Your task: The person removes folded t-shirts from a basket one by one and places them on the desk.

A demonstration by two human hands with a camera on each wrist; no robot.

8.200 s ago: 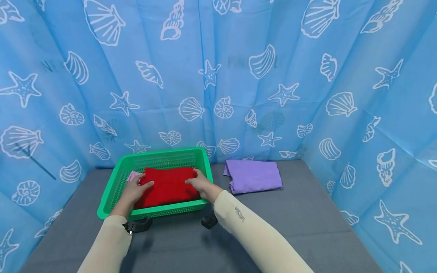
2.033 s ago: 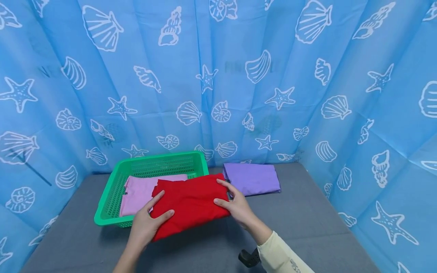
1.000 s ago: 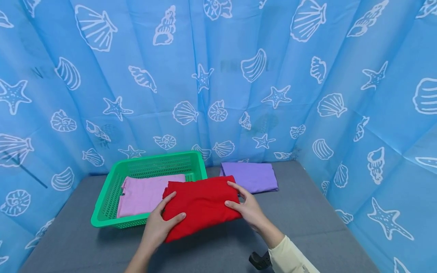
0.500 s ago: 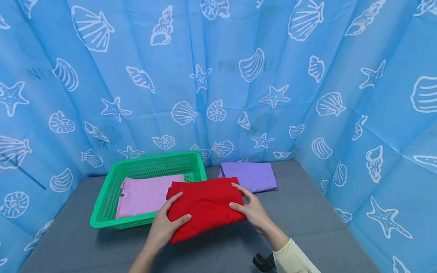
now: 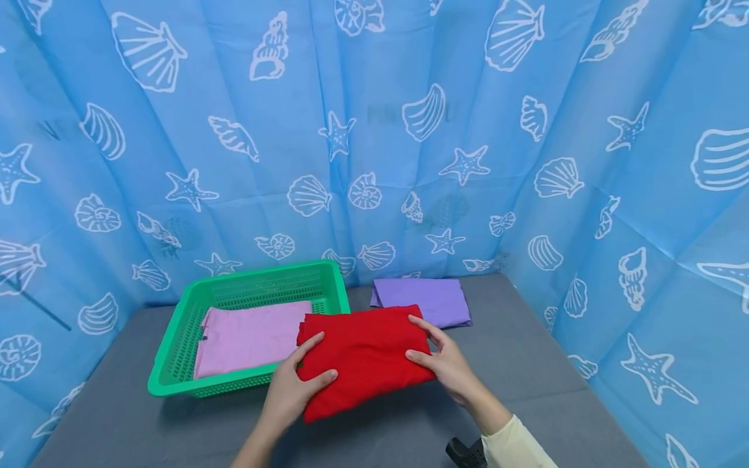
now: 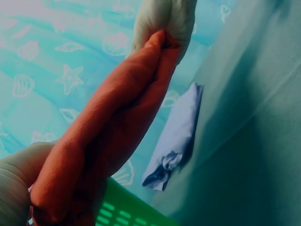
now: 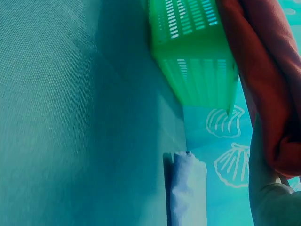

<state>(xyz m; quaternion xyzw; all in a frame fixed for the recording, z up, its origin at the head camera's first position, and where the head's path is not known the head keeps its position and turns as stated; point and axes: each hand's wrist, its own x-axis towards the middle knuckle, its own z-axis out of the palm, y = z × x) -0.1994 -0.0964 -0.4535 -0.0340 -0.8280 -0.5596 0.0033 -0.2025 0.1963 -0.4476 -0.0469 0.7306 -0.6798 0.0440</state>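
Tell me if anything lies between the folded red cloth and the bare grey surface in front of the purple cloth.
Nothing visible does. The left hand and right hand hold the folded red cloth clear of the green basket; the grey surface beside it is bare, with the purple cloth farther back.

the red cloth looks soft and matt, a smooth knit folded thick, and the pink cloth and purple cloth show the same dull, smooth weave. the green basket is perforated plastic with a slight sheen on its rim. the grey table cover reads as a finely ribbed matt fabric, and the blue shell-print backdrop is thin creased sheeting, faintly shiny.
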